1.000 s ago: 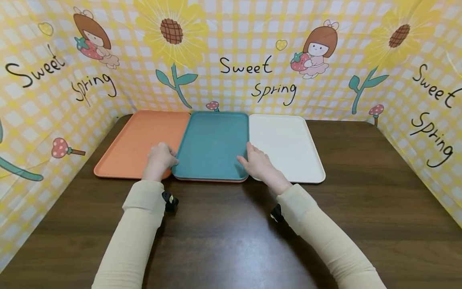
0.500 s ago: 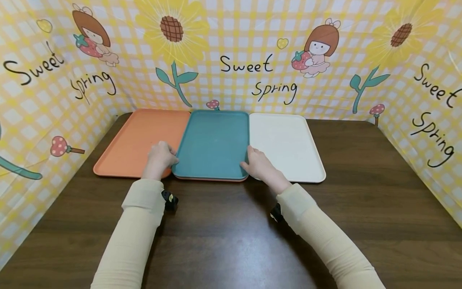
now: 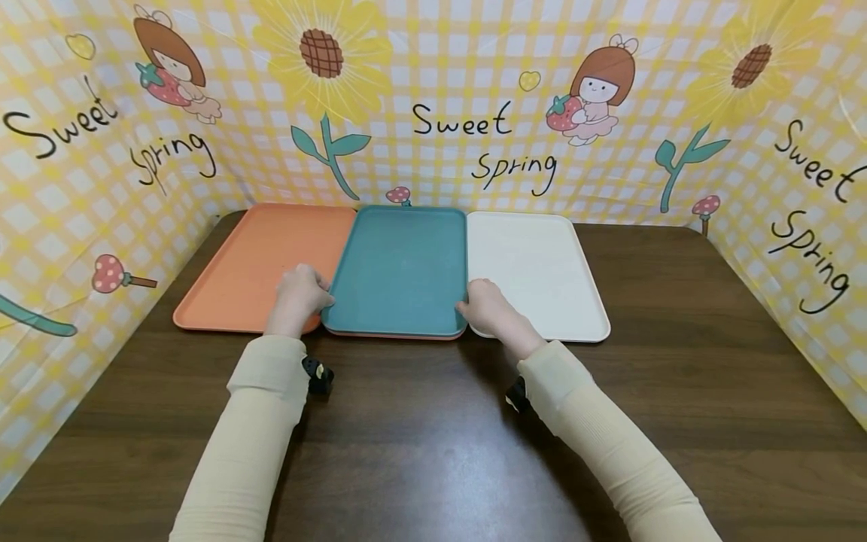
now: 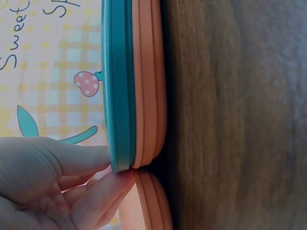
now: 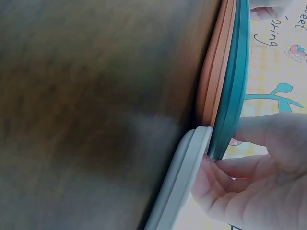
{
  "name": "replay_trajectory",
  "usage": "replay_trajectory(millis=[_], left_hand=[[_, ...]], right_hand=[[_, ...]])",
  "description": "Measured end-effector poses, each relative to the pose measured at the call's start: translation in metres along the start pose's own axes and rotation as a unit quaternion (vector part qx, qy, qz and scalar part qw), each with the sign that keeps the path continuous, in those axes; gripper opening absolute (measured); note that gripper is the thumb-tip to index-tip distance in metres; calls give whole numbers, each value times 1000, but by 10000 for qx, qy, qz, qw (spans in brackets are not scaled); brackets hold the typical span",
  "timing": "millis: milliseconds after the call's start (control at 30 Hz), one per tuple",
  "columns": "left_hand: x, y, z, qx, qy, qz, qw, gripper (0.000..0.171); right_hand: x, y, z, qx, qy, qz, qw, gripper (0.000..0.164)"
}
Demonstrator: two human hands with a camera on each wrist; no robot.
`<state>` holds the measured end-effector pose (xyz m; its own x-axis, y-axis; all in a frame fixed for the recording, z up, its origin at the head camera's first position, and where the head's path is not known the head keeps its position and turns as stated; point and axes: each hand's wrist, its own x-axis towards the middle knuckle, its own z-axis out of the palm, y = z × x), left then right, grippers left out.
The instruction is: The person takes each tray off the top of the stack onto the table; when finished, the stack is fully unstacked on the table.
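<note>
A teal tray lies in the middle of the row, on top of an orange lower tray whose edge shows beneath it. My left hand pinches the teal tray's left rim near the front corner, thumb on top and fingers against the edge below. On the opposite side my right hand pinches the right rim, thumb over it and fingers curled at its underside. In the right wrist view those fingers also sit close against the white tray; whether they touch it I cannot tell.
To the left lies another orange tray, partly behind my left hand. The white tray stands on the right side of the row. All rest on a dark wooden table before a yellow checked cloth backdrop.
My right hand's fingers, stretched along the teal tray's right edge a second ago, have curled in and its thumb has come onto the rim. The left hand and trays stay put.
</note>
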<state>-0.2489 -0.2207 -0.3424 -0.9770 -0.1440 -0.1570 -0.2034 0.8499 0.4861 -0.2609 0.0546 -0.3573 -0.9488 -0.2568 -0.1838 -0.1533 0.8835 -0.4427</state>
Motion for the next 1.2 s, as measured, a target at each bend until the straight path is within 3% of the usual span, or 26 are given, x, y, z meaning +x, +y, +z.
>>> replay_trajectory(millis=[267, 467, 667, 867, 1200], left_hand=[[1, -1, -1, 32, 36, -13, 10000, 43], [0, 1, 0, 89, 141, 36, 9999, 28], [-2, -1, 3, 228, 244, 215, 9992, 37], [-4, -2, 4, 255, 248, 181, 9992, 11], [-3, -3, 4, 159, 133, 100, 9997, 29]], right_hand=[[1, 1, -3, 210, -121, 104, 9997, 39], [0, 1, -5, 345, -31, 20, 9994, 42], [-1, 2, -5, 513, -24, 154, 9986, 44], [-1, 4, -4, 622, 50, 93, 9980, 44], [-1, 7, -7, 1179, 208, 9, 9928, 46]])
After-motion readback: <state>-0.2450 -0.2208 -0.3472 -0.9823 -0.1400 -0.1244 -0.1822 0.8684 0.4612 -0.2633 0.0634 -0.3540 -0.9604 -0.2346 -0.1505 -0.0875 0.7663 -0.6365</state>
